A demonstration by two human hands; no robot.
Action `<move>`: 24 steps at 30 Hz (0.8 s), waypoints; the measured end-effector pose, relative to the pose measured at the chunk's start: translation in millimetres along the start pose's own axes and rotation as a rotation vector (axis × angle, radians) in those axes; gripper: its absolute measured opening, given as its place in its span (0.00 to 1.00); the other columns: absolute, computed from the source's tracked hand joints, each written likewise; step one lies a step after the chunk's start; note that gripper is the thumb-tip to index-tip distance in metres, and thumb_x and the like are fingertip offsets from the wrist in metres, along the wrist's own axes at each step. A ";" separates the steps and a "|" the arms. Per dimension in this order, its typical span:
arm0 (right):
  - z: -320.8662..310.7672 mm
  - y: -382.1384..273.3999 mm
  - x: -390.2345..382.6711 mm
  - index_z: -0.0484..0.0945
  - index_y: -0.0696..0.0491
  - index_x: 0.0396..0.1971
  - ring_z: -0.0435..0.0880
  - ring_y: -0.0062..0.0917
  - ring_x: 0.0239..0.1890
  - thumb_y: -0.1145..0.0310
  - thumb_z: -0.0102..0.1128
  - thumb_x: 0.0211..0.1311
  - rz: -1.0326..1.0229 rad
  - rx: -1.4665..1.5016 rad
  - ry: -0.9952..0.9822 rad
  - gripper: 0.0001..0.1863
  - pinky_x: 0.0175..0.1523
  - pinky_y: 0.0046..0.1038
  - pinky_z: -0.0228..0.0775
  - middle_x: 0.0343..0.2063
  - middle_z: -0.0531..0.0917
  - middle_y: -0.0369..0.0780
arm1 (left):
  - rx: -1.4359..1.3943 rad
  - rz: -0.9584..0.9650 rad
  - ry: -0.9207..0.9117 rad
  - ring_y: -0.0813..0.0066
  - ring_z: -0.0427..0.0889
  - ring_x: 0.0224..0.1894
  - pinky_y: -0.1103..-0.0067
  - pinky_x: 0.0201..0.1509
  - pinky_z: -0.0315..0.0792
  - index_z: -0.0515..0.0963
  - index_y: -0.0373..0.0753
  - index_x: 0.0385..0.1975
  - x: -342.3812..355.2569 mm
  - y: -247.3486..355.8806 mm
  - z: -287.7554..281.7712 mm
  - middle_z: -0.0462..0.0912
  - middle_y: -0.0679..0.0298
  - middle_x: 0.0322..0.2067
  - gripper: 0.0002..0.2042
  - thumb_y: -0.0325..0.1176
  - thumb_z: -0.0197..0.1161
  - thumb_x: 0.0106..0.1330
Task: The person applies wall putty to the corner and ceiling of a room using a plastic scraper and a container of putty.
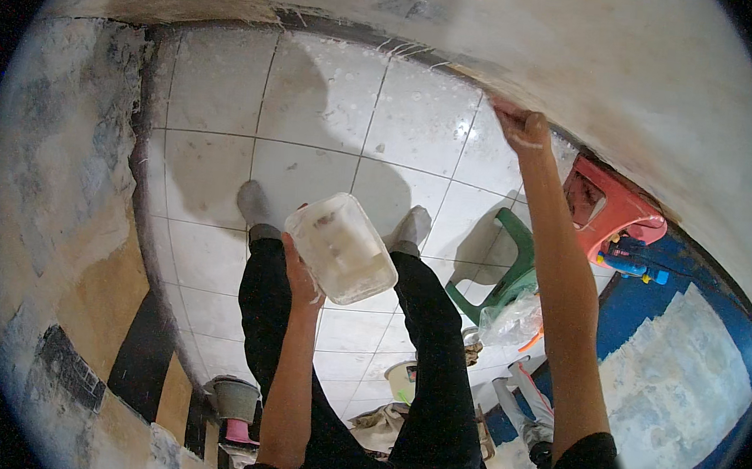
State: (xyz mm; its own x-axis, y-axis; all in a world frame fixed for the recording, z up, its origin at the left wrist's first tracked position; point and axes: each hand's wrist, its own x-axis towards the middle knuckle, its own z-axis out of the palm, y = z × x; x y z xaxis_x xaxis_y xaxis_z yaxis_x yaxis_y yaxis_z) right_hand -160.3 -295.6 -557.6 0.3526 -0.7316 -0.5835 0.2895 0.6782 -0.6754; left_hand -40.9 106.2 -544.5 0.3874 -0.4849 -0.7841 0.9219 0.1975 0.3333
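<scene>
My left hand (303, 273) grips the side of a white plastic tub (344, 250) with rounded corners. Pale, whitish paste is smeared over its inside, and the tub hangs above the tiled floor between my feet. Stretched forward to the right, my right hand (521, 127) is at the base of the pale wall (614, 68). Its fingers are closed, and whatever is in them is hidden or too small to name. White smears show on that hand.
Right of my legs stand a green plastic stool (514, 262) and a red plastic stool (613, 212), with bottles (631, 265) beside it. A clear plastic bag (509, 322) lies nearby. A grey bucket (234, 396) stands lower left, by the patchy wall (84, 170). White spots mark the floor tiles (312, 156).
</scene>
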 end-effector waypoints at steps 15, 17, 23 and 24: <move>56.1 11.6 -81.7 0.61 0.70 0.51 0.64 0.47 0.58 0.66 0.47 0.62 0.077 -0.047 -0.028 0.24 0.60 0.37 0.66 0.51 0.68 0.56 | 0.006 -0.048 0.059 0.66 0.67 0.56 0.70 0.60 0.62 0.60 0.40 0.58 -4.8 4.5 -9.8 0.68 0.60 0.54 0.29 0.57 0.40 0.66; 18.5 42.7 -31.1 0.62 0.69 0.50 0.67 0.48 0.56 0.65 0.50 0.61 0.126 -0.020 -0.269 0.25 0.59 0.38 0.67 0.49 0.71 0.55 | 0.013 -0.068 0.070 0.65 0.67 0.56 0.69 0.60 0.62 0.61 0.40 0.58 -2.3 3.4 -0.6 0.68 0.59 0.54 0.29 0.57 0.39 0.66; -46.5 46.0 96.8 0.64 0.64 0.50 0.69 0.44 0.54 0.67 0.41 0.64 0.017 0.347 -0.510 0.19 0.58 0.41 0.67 0.49 0.70 0.54 | 0.005 -0.055 -0.013 0.64 0.68 0.56 0.68 0.59 0.64 0.61 0.41 0.57 9.7 -1.5 14.1 0.69 0.59 0.53 0.28 0.57 0.39 0.67; -33.5 43.8 93.8 0.64 0.65 0.49 0.68 0.44 0.55 0.69 0.39 0.65 0.033 0.336 -0.484 0.18 0.59 0.41 0.66 0.49 0.70 0.54 | 0.002 -0.058 -0.016 0.66 0.68 0.55 0.69 0.59 0.63 0.61 0.40 0.58 8.3 -0.1 10.4 0.69 0.60 0.53 0.28 0.56 0.39 0.67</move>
State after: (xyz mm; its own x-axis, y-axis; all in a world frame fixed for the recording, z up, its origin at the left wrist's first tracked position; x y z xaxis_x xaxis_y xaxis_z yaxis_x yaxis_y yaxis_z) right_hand -144.3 -336.9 -657.0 0.7092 -0.6486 -0.2762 0.5099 0.7425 -0.4344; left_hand -37.8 93.3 -545.5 0.3336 -0.5088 -0.7936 0.9426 0.1676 0.2887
